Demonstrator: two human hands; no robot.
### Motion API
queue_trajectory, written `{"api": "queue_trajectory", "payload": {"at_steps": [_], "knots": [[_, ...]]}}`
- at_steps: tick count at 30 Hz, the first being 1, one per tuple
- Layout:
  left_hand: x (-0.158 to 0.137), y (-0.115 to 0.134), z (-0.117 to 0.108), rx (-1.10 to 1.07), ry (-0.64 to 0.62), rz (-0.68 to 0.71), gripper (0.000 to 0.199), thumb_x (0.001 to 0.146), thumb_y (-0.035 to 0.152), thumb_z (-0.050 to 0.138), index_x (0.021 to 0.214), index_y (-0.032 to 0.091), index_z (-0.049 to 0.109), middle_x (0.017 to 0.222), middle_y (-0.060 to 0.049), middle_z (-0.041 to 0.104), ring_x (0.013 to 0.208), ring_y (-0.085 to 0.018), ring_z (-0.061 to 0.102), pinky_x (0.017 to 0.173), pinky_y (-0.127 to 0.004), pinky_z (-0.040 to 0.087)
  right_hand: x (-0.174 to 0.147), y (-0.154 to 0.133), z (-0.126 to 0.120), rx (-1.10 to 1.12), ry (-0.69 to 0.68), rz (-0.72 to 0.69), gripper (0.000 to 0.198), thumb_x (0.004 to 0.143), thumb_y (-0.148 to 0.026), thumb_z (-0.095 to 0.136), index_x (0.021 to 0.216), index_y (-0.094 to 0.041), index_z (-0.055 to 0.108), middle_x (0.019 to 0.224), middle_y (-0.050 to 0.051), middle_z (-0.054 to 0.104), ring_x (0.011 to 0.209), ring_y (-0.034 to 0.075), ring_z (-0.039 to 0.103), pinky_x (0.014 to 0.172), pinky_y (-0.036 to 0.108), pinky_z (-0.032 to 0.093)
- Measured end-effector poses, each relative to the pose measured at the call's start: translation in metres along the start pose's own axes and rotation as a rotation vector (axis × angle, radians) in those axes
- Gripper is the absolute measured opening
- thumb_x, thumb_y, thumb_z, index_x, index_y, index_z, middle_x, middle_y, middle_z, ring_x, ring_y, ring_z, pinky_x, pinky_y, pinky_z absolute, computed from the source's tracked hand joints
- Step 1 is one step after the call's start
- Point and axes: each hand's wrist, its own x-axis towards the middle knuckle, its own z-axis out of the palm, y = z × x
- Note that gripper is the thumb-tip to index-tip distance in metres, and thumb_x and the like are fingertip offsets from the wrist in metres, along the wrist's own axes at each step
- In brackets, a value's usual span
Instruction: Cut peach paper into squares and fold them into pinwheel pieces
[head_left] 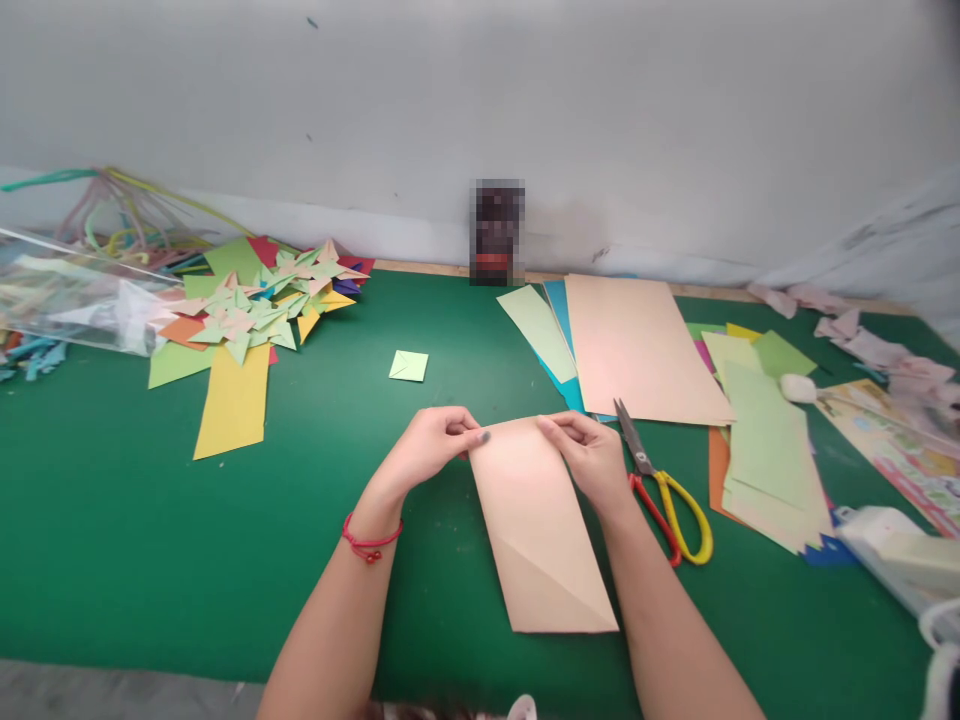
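Note:
A peach sheet of paper (536, 510) lies lengthwise before me, with a slanting crease across its near part. My left hand (442, 440) pinches its far left corner between thumb and fingers. At the far right corner, my right hand (589, 455) grips the same sheet, thumb on top. Beyond my left hand rests a small folded light green paper square (409, 366). Just right of my right hand are scissors (652, 475) with one red and one yellow handle, their blades parted slightly and pointing away.
Folded paper stars (255, 310) pile up at the back left, near a yellow paper strip (232, 400) and a clear plastic bag (82, 290). Large peach sheets (637, 350) and green strips (772, 450) lie right. A pixelated dark object (496, 232) stands against the wall.

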Motion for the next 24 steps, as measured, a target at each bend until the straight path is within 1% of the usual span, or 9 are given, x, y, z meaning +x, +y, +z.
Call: {"api": "queue_trajectory", "payload": {"at_steps": [5, 10, 14, 17, 19, 21, 24], "knots": [[0.003, -0.004, 0.003, -0.082, 0.028, -0.04, 0.021, 0.075, 0.034, 0.057, 0.073, 0.013, 0.061, 0.065, -0.002, 0.06, 0.062, -0.013, 0.057, 0.062, -0.026, 0.049, 0.001, 0.001, -0.001, 0.0, 0.017, 0.001, 0.022, 0.072, -0.038, 0.063, 0.073, -0.017, 0.065, 0.056, -0.001, 0.057, 0.052, 0.011, 0.047, 0.049, 0.022, 0.034], [0.003, -0.005, 0.007, -0.065, 0.074, -0.034, 0.021, 0.075, 0.034, 0.057, 0.071, 0.014, 0.062, 0.063, -0.002, 0.061, 0.06, -0.013, 0.059, 0.06, -0.026, 0.051, 0.001, 0.001, 0.0, -0.016, 0.032, -0.008, 0.022, 0.072, -0.038, 0.064, 0.073, -0.017, 0.066, 0.056, -0.001, 0.057, 0.052, 0.011, 0.048, 0.049, 0.022, 0.036], [0.005, -0.001, 0.007, -0.118, 0.103, -0.034, 0.025, 0.076, 0.038, 0.056, 0.069, 0.015, 0.06, 0.059, 0.0, 0.06, 0.054, -0.011, 0.058, 0.056, -0.024, 0.051, 0.001, 0.001, 0.0, 0.009, 0.05, 0.0, 0.02, 0.072, -0.037, 0.064, 0.073, -0.017, 0.066, 0.055, -0.002, 0.059, 0.051, 0.011, 0.049, 0.048, 0.021, 0.036], [0.007, 0.003, 0.007, -0.199, 0.139, -0.059, 0.03, 0.08, 0.043, 0.05, 0.077, 0.015, 0.059, 0.056, 0.0, 0.059, 0.052, -0.012, 0.059, 0.053, -0.024, 0.051, 0.001, 0.001, -0.001, 0.057, 0.078, 0.015, 0.019, 0.072, -0.036, 0.065, 0.074, -0.017, 0.067, 0.059, -0.001, 0.062, 0.052, 0.011, 0.052, 0.049, 0.021, 0.038], [0.008, 0.004, 0.008, -0.245, 0.132, -0.076, 0.034, 0.081, 0.047, 0.047, 0.088, 0.015, 0.058, 0.057, -0.001, 0.06, 0.054, -0.013, 0.06, 0.054, -0.025, 0.051, 0.002, 0.002, 0.0, 0.074, 0.102, 0.017, 0.019, 0.071, -0.036, 0.065, 0.074, -0.017, 0.067, 0.06, 0.0, 0.064, 0.053, 0.011, 0.053, 0.049, 0.021, 0.039], [0.008, 0.004, 0.011, -0.268, 0.095, -0.094, 0.038, 0.08, 0.049, 0.047, 0.094, 0.015, 0.057, 0.06, -0.001, 0.06, 0.056, -0.014, 0.061, 0.055, -0.026, 0.051, 0.002, 0.002, 0.0, 0.086, 0.125, 0.013, 0.019, 0.071, -0.036, 0.066, 0.075, -0.017, 0.067, 0.061, 0.0, 0.065, 0.054, 0.012, 0.054, 0.05, 0.022, 0.041], [0.007, 0.002, 0.017, -0.236, 0.045, -0.077, 0.036, 0.076, 0.048, 0.054, 0.09, 0.015, 0.059, 0.068, -0.001, 0.06, 0.062, -0.013, 0.059, 0.056, -0.023, 0.048, 0.001, 0.001, 0.002, 0.099, 0.136, 0.004, 0.019, 0.072, -0.036, 0.065, 0.076, -0.017, 0.067, 0.065, 0.001, 0.066, 0.057, 0.013, 0.056, 0.053, 0.023, 0.043]]}}
